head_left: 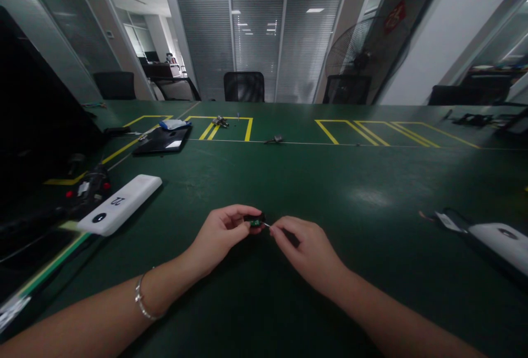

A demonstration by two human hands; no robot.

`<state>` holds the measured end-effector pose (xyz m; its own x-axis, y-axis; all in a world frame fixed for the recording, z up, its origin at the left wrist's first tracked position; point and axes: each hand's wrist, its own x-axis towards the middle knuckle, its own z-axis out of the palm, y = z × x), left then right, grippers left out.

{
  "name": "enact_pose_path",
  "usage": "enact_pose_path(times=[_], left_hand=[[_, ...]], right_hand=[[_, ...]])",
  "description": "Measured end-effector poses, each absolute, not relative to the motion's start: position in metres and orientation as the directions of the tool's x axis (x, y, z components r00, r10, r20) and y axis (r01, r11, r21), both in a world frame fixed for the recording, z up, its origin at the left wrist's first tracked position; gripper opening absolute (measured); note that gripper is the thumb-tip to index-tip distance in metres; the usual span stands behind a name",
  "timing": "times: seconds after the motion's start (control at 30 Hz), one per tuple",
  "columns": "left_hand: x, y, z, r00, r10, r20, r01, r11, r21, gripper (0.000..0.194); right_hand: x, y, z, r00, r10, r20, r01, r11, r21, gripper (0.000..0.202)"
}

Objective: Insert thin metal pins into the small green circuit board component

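Observation:
Between the thumb and fingers of my left hand [225, 229] is a small black part with a green circuit board [256, 221]. My right hand [303, 240] is just to its right, thumb and fingertips pinched on a thin, light-coloured piece [266, 225] that reaches the board's right end. Whether this piece is a wire or a slim tool is too small to tell. Both hands are above the green tabletop [264, 174], close to its surface. My left fingers cover part of the black part.
At left lies a white case marked 22 [124, 204], with dark equipment [93, 187] beside it. A black folder-like item [160, 141] and small metal parts [220, 121] sit farther back. Another small dark part [275, 139] lies mid-table. A second white device [501, 242] is at right.

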<state>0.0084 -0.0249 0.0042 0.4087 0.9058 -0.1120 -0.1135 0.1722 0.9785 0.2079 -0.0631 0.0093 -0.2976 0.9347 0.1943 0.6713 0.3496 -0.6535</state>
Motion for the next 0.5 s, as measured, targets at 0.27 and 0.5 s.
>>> enact_pose_path(times=[0.27,0.5], left_hand=[[0.0097,-0.0258,0.0074,0.412,0.904,-0.110,-0.101,0.166,0.981,0.021],[0.0092,-0.0253,0.0061,0.454,0.886,-0.089,-0.082,0.142,0.987,0.021]], right_hand=[[0.2070,-0.0626,0.0083,-0.300,0.933,0.198,0.701,0.356,-0.617,0.021],[0.2079,-0.0620,0.0059,-0.301,0.929,0.216,0.674,0.368,-0.640,0.020]])
